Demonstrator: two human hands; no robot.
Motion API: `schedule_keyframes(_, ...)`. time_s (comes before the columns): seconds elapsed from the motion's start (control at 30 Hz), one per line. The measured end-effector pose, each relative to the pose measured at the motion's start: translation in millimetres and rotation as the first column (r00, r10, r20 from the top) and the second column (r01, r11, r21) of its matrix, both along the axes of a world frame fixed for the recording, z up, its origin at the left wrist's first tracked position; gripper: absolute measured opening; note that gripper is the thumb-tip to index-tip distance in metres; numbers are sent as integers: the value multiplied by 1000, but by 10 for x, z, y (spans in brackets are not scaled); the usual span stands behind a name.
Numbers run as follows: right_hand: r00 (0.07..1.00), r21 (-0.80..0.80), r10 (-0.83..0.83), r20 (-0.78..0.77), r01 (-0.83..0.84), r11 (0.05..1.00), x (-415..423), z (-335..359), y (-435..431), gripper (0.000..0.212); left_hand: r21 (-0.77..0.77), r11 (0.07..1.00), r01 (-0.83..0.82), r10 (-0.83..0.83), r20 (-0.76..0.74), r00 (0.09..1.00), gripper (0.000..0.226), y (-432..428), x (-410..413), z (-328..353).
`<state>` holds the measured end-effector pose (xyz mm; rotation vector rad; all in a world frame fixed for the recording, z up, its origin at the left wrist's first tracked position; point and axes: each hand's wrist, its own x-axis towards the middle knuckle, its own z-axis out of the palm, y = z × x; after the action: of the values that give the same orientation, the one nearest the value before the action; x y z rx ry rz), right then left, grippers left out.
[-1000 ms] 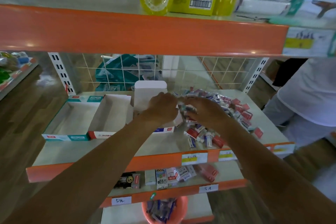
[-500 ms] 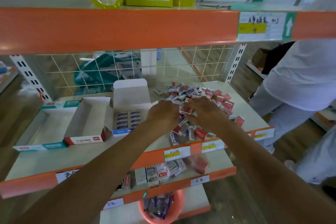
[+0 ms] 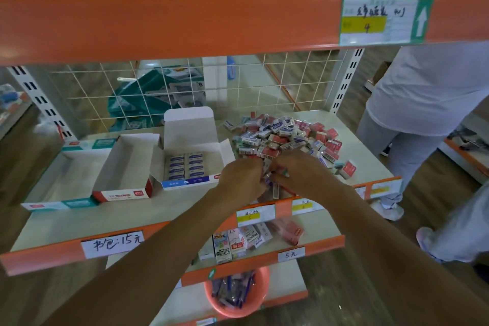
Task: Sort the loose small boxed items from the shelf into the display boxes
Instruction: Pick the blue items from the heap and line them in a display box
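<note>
Left hand (image 3: 240,180) and right hand (image 3: 300,174) both curl round small boxes (image 3: 275,190) at the pile's (image 3: 280,137) near edge by the shelf lip (image 3: 283,206); risk: overfull grips spill pieces overboard, or mis-sort into the blue-fronted display box (image 3: 189,181).

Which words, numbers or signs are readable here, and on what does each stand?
"书包:15元": handwritten label, front edge of the middle shelf.
"5元": small label, edge of the lower shelf.
"4": yellow price tag, edge of the top shelf; the handwriting above it is unreadable.
"20": carton on the lower shelf.
Print on the small boxed items and display boxes: too small.
</note>
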<state>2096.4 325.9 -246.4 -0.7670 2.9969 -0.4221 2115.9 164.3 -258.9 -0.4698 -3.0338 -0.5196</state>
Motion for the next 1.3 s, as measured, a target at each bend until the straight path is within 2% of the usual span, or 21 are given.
schedule_keyframes(0.23, 998, 10, -43, -45, 43, 999, -30, 9, -74, 32, 125, 988, -86, 78, 69, 995, 21, -101, 13, 84)
schedule_keyframes(0.37, 999, 85, 22, -43, -18, 996, -87, 0, -172, 37, 221, 960, -172, 122, 220, 968, 17, -206, -22, 220)
schedule_keyframes(0.47, 997, 107, 53, -50, -47, 993, -121, 11, -225, 32, 350, 898, -267, 158, 310, 938, 11, -279, -49, 249)
schedule_keyframes(0.63, 998, 98, 50, -39, -45, 994, -192, -5, -267, 18, 545, 754, -366, 178, 367, 913, 14, -403, -24, 272)
schedule_keyframes(0.73, 999, 109, 50, -8, -49, 993, -206, 29, -311, 26, 606, 687, -402, 177, 397, 901, 9, -477, -14, 318)
schedule_keyframes(0.83, 997, 123, 73, -20, -70, 990, -216, 69, -392, 40, 650, 631, -424, 161, 425, 891, 22, -553, -14, 340)
schedule_keyframes(0.9, 997, 122, 76, -35, -71, 990, -219, 92, -472, 40, 670, 603, -432, 162, 427, 890, 27, -613, -26, 343)
schedule_keyframes(1.0, 998, 38, 65, -23, -64, 997, -229, 138, -602, 36, 676, 568, -468, 187, 448, 874, 25, -735, -53, 335)
schedule_keyframes(1.13, 999, -184, 22, 46, -13, 983, -278, 169, -752, 18, 653, 553, -517, 274, 444, 853, 19, -914, -99, 326)
schedule_keyframes(1.2, 995, -288, -30, 91, 55, 956, -301, 191, -828, 19, 619, 565, -546, 337, 432, 837, 24, -1000, -112, 337)
schedule_keyframes(1.3, 985, -381, -58, 160, 115, 917, -325, 218, -947, 20, 648, 533, -544, 301, 456, 837, 23, -1123, -114, 337)
